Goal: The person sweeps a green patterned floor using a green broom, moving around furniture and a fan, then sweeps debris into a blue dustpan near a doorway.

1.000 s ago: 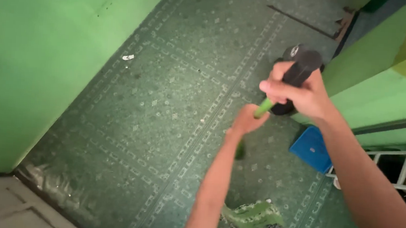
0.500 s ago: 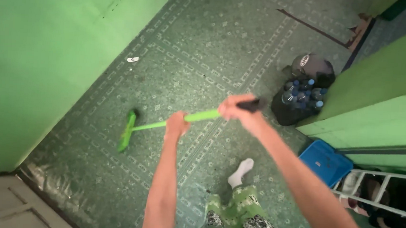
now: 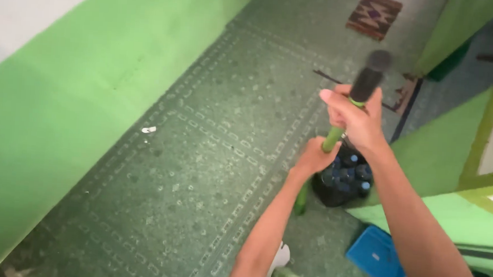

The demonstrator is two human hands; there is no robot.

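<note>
Above the green patterned floor, near its right edge, the green broom handle stands steeply, its long axis running from the black end sleeve at top down and left toward the floor; the broom head is hidden behind the forearm. The right hand is wrapped tightly round the handle just below the sleeve, arm extended. The left hand is closed round the handle directly beneath, just beside the dark bag of bottles.
</note>
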